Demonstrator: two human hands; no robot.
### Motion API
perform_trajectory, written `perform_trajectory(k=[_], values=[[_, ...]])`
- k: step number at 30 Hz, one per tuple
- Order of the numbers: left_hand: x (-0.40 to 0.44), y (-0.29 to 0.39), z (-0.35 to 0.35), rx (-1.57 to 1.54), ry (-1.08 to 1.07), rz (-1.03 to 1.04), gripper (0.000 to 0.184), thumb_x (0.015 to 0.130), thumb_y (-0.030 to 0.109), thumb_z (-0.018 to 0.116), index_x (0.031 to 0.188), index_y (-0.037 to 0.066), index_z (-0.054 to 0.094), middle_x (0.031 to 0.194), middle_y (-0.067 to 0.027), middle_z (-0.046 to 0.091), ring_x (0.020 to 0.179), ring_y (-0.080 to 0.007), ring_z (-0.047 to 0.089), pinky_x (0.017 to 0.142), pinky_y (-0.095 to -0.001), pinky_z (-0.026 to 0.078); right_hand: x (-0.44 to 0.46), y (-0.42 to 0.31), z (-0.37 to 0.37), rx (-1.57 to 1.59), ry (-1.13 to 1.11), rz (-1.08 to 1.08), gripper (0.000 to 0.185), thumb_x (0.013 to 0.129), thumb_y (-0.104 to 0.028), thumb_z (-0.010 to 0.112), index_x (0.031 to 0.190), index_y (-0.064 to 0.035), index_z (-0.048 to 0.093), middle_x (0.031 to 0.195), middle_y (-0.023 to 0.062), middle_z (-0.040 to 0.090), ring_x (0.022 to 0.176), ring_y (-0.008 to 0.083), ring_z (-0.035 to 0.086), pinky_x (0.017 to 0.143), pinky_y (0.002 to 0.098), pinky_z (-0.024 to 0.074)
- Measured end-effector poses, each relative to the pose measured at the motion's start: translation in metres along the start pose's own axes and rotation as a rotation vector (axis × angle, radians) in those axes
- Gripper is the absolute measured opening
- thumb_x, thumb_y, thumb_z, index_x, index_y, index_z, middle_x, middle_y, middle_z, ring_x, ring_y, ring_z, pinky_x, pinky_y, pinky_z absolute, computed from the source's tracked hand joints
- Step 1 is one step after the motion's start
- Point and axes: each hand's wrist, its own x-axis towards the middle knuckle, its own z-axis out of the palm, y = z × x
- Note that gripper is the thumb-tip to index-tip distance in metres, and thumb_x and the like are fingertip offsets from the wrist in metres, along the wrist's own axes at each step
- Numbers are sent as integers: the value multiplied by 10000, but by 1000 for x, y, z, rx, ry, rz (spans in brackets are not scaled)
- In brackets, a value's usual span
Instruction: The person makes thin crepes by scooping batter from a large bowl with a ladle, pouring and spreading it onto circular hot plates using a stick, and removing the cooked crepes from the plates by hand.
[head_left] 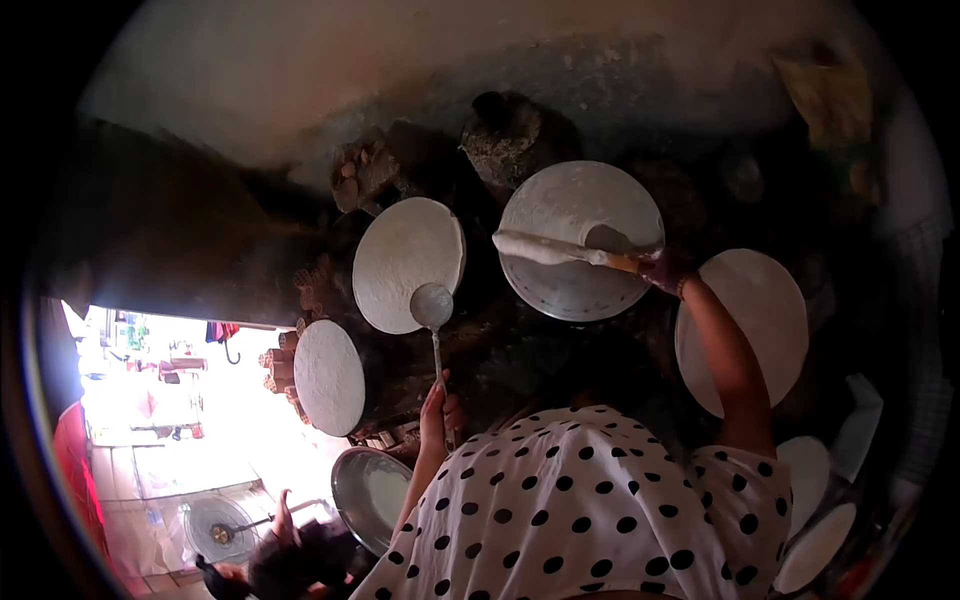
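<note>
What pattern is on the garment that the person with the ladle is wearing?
Black polka dots on white; the garment shows best in the head view.

white top with black polka dots

Kinda murky, but that dark worktop has a round metal pan on it, a white-coated disc just beside, and two more pale discs further out either side.
</note>
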Motion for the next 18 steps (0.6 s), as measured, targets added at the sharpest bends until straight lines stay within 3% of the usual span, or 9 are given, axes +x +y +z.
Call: perform_trajectory(k=[1,3,5,7,9,12,15,16,18], values=[[-2,-3,-2,-9,9,3,362,1011,273,411,1363,196,450,625,13,382,422,-107,340,381,-259,313,-10,-3,-9,108,-42,-86,466,903,-514,483,1184,-178,644,939,151,692,916,299,653,835,388,485],[-8,-5,-10,28,55,1,363,1008,279,421,1361,203,451,619,13,383,416,-108,335,383,-257,313,3,-9,-20,65,73,175,476,899,-518,501,1195,-172,639,919,150,697,882,289,662,816,386,497],[-11,-11,-10,52,99,-11,358,1006,280,424,1355,207,457,616,14,382,412,-106,330,383,-255,309,18,-28,-15,-8,191,173,479,903,-514,503,1200,-162,635,885,143,702,826,300,669,796,395,508],[-17,-14,-10,75,150,-26,353,1005,280,427,1349,210,462,612,15,381,408,-105,325,383,-253,304,29,-36,-1,-197,279,137,273,878,-270,590,1105,-136,663,967,131,687,867,322,648,769,407,513],[-23,-23,-11,-50,149,-49,359,1004,277,428,1357,217,456,612,17,379,405,-104,330,376,-253,303,24,-32,5,-397,112,153,280,859,-261,616,1109,-144,662,976,120,688,884,319,644,796,396,511],[-42,-37,-19,-103,105,-6,369,1001,274,433,1366,220,448,613,17,381,407,-103,339,377,-251,318,-11,19,-15,-456,58,-573,266,852,-240,657,1101,-149,680,954,130,692,859,306,659,777,383,521],[-49,-37,-27,-76,147,-34,361,1000,281,435,1355,219,458,614,22,382,410,-100,346,381,-250,332,-4,-3,-30,297,-92,185,350,892,-254,603,1210,-112,626,1043,128,687,893,257,668,809,356,514],[-48,-37,-29,-74,149,-28,361,1000,281,435,1355,219,458,614,22,382,410,-100,346,381,-250,332,13,26,-11,-299,167,-285,350,915,-302,551,1220,-146,626,1050,127,686,888,256,661,801,355,508],[-44,-34,-30,31,166,-23,356,998,286,437,1347,219,464,616,23,386,408,-98,344,382,-244,336,17,13,10,-324,93,-135,344,924,-292,533,1255,-217,591,1023,129,676,863,286,650,805,392,504]])
